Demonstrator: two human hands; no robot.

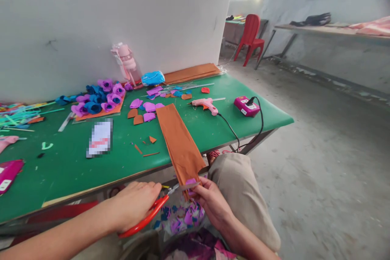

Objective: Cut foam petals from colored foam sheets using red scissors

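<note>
My left hand (137, 203) is closed around red-handled scissors (145, 222), whose blades reach the lower end of a long brown strip (179, 140). The strip looks layered, lies partly on the green table and hangs over its front edge. Its lower end is pinched by my right hand (211, 201), together with a small purple piece (190, 183) lying against it. Whether the scissor blades are around the strip or just beside it, I cannot tell. Cut purple petals (149, 107) and brown petals (138, 119) lie past the strip's far end, to the left.
On the green table (122, 170) are a pink glue gun (204, 105), a magenta power box (246, 106) with a cord, purple and blue paper flowers (97, 96), a pink bottle (124, 61) and brown sheets (191, 73). Scraps (179, 217) sit below, between my knees.
</note>
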